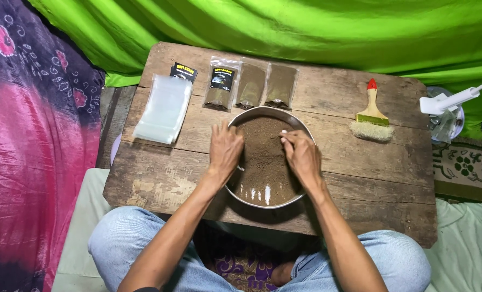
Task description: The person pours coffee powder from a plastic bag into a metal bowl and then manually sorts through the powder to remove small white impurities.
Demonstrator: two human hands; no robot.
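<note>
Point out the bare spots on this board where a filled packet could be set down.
Bare wood lies between the bowl and the brush, and below the brush. The board's near-left corner is free too. The far edge is crowded with packets and empty bags.

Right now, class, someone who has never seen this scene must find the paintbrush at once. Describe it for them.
Start at the worn wooden board and its round metal bowl of brown powder. Go to the board's far right part, right of the bowl. There lies the paintbrush, alone: pale wooden handle with a red tip, green band, light bristles, unlike the packets in a row beyond the bowl.
</note>
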